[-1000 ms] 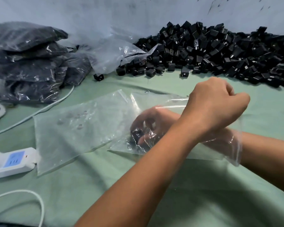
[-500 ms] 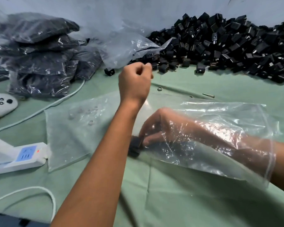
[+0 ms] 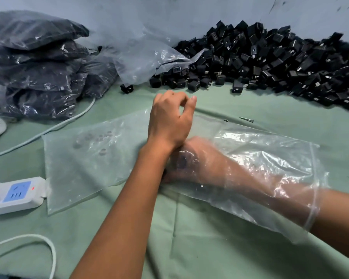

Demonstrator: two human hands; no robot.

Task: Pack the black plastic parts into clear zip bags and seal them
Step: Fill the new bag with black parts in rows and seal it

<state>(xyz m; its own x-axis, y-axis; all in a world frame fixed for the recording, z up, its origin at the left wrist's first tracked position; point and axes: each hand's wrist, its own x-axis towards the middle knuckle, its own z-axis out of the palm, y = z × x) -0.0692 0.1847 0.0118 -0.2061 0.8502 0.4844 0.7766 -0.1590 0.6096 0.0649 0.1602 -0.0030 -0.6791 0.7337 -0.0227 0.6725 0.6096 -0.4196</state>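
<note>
Across the cloth (image 3: 189, 248), zip bag (image 3: 270, 164), mouth rightward

One head-worn wide-angle view looks forward and down, close over the green-covered bench (image 3: 220, 248), reaching to its far edge at the wall (image 3: 169, 13).

We see two bare forearms, no sleeves in frame on either side. No gloves, watch, rings or bands visible. Left hand (image 3: 169, 119): bare, short plain nails, thumbnail showing at the top. Right hand (image 3: 191, 158): bare too, seen only through clear film, so detail is blurred; we can't make out its nails. Right forearm shows bare near the frame edge. Nothing worn that we can tell.
</note>
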